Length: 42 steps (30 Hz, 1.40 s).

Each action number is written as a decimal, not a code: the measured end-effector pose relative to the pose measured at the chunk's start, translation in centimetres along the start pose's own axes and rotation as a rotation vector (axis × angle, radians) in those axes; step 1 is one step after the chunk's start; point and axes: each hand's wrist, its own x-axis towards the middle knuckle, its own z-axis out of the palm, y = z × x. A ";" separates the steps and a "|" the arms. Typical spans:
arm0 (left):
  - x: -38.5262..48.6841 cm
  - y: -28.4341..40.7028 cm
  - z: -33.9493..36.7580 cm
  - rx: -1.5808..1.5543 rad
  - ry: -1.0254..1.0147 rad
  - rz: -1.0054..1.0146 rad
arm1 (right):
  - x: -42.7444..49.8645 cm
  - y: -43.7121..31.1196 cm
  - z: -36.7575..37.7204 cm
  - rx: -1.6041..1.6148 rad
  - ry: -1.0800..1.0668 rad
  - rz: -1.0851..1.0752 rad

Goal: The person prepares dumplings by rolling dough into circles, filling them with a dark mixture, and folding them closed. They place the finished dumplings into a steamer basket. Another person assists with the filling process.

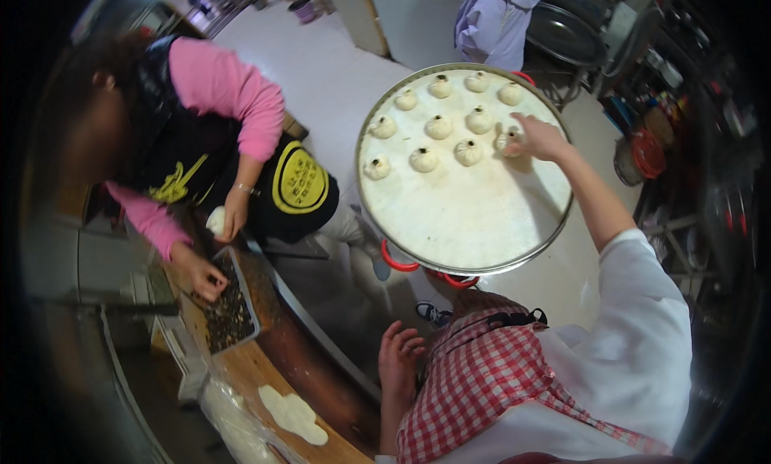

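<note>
A large round steamer tray (458, 211) with a pale liner stands before me, bearing several pleated stuffed buns (439, 127) with dark filling at their tops, in rough rows. My right hand (536, 140) reaches over its right side, fingertips at a bun (509, 143) there; whether the fingers still grip it I cannot tell. My left hand (400, 358) is raised beside my checked apron, fingers loosely bent, with nothing in it. To the lower left, overlapping flat dough wrappers (293, 414) lie on a wooden worktop.
At the left, a co-worker in pink sleeves holds a white piece of dough (215, 221), the other hand in a container of dark filling (232, 319). Clear plastic wrap (235, 416) lies by the wrappers. Red handles (399, 258) stick out below the tray. Another person stands beyond it.
</note>
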 end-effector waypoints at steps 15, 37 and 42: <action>-2.9 -2.8 -14.1 0.455 0.525 0.746 | -11.0 -20.8 2.0 0.508 -0.521 -0.791; -15.6 6.2 -32.1 1.060 0.633 0.365 | -17.3 -30.1 4.9 0.205 -0.685 -0.889; -17.0 7.4 -30.9 0.550 0.581 0.484 | -17.3 -28.2 8.4 0.268 -0.526 -1.008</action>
